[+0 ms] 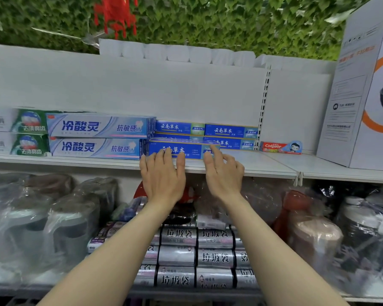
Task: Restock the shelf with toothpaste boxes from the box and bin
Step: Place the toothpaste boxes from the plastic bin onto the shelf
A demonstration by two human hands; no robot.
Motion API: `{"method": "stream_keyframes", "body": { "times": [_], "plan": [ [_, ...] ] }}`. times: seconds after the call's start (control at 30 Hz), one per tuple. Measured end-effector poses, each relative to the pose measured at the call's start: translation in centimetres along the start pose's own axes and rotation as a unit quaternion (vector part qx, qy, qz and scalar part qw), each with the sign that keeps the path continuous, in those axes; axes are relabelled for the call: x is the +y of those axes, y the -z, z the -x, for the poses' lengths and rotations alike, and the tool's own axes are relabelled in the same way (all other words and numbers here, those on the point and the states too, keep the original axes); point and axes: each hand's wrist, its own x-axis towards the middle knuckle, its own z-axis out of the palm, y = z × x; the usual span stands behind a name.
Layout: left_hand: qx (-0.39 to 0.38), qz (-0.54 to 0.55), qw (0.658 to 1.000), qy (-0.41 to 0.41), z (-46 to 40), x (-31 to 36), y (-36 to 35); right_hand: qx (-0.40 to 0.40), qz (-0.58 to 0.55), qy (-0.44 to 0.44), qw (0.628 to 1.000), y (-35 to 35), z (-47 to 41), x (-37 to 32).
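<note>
On the white shelf (263, 167), front edge, a blue toothpaste box (177, 149) lies lengthwise w/ both hands against its front face. Left hand (163, 177): fingers straight, tips pressing the box's left half, nothing gripped. Right hand (223, 173): fingers relaxed & spread, index tip touching the box's right end, holding nothing. Behind it sit stacked blue boxes (230, 130) of the same brand; to the left, pale blue toothpaste boxes (97, 125) & green-white ones (29, 121). A Colgate box (280, 147) lies right of the upright. Lower shelf: silver rolls (215, 258), wrapped goods.
</note>
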Motion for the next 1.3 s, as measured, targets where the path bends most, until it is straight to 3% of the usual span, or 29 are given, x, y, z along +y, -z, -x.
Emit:
{"method": "stream_keyframes", "body": {
  "times": [0.27, 0.37, 0.6, 0.7, 0.83, 0.97, 1.03, 1.13, 1.3],
  "plan": [
    [-0.031, 0.019, 0.999, 0.001, 0.3, -0.2, 1.3, 0.005, 0.02, -0.005, 1.0, -0.3, -0.1, -0.3],
    [-0.042, 0.067, 0.997, 0.003, 0.6, -0.3, 2.5, 0.041, -0.001, -0.002, 0.999, -0.4, 1.2, -1.1],
    [-0.056, 0.272, 0.96, -0.03, 5.1, -3.8, 4.7, 0.132, -0.207, -0.05, 0.968, -3.7, 7.9, -3.5],
    [-0.086, 0.315, 0.945, -0.012, 8.5, -7.7, 4.3, 0.08, -0.252, -0.145, 0.953, -6.2, 11.5, -4.6],
    [-0.192, 0.364, 0.9, 0.147, 13.9, -13.3, 3.2, -0.058, -0.3, -0.272, 0.912, -10.5, 16.8, -5.0],
    [-0.279, 0.437, 0.765, 0.382, 19.8, -17.5, 1.8, -0.175, -0.305, -0.365, 0.862, -15.3, 23.1, -4.4],
    [-0.296, 0.447, 0.709, 0.457, 23.0, -19.3, 1.6, -0.207, -0.308, -0.394, 0.841, -17.3, 26.1, -4.2],
    [-0.31, 0.431, 0.674, 0.514, 27.4, -21.3, 0.8, -0.236, -0.31, -0.43, 0.814, -19.9, 30.0, -3.4],
    [-0.317, 0.378, 0.654, 0.573, 33.6, -25.1, -1.0, -0.295, -0.266, -0.478, 0.783, -24.6, 35.4, -0.8]
  ]
}}
